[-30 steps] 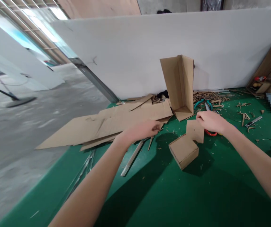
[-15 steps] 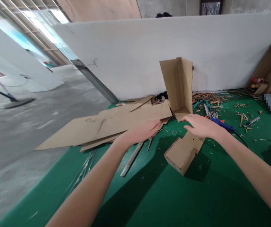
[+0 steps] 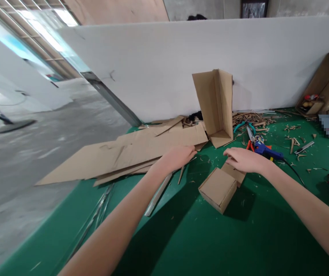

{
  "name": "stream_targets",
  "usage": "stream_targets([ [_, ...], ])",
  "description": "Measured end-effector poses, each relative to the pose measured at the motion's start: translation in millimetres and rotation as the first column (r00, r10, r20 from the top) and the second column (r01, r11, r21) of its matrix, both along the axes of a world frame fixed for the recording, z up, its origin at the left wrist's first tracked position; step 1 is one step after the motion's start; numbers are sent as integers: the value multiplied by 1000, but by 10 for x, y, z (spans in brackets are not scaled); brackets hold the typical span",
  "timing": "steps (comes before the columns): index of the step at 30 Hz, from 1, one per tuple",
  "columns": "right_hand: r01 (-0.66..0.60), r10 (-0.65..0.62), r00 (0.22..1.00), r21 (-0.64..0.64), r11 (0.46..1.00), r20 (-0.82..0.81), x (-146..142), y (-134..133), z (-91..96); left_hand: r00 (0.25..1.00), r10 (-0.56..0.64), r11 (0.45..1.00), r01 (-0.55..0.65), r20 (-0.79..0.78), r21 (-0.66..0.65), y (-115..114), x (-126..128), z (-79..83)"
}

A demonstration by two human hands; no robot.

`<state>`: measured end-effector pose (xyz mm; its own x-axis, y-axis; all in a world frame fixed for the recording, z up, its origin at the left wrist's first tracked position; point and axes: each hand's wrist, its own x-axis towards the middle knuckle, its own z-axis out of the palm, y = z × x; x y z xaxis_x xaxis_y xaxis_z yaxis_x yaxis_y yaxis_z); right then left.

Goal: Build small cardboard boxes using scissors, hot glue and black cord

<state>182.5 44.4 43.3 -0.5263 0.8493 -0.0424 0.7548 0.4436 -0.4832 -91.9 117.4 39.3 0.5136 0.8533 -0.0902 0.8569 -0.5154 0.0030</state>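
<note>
Box (image 3: 217, 188), flap (image 3: 236, 175) and long axis pointing far-right | right hand (image 3: 244, 158) partly covering flap | left hand (image 3: 178, 155) lying near sheets (image 3: 141, 153) | both grips: cannot tell

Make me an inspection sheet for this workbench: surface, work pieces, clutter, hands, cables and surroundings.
Surface: green table, littered with scraps, thickest at the back.
Work pieces: small box, closed on top; cardboard piece against or beside it, cannot tell which.
Clutter: flat cardboard left; tall box upright behind; glue gun and knife right.
Hands: left hand by the flat cardboard, right hand over the cardboard piece; grips unclear.
Cables: black cable from the glue gun.
Surroundings: white panel behind; grey floor left.
</note>
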Motion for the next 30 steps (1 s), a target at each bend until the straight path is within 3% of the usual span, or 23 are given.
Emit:
stream_targets([
  [7, 9, -9, 999, -2, 1000, -32, 119, -64, -104, 998, 22, 999, -24, 58, 28, 202, -36, -192],
  [14, 52, -45, 995, 82, 995, -89, 201, -175, -113, 986, 39, 998, -47, 162, 42, 315, -160, -218],
  [19, 52, -42, 993, 88, 995, -107, 203, -163, -105, 964, 83, 996, -88, 252, 6, 107, -159, -56],
  [23, 8, -8, 1000, 81, 997, 5, 101, 8, -104, 941, 68, 995, -42, 330, -85, -178, -30, 79],
  [26, -57, 50, 995, 75, 996, 92, -4, 119, -136, 928, 14, 993, 31, 372, -115, -363, 49, 97],
  [30, -100, 91, 989, 81, 992, 116, -65, 125, -189, 911, 40, 990, 20, 410, -141, -446, 27, 38],
])
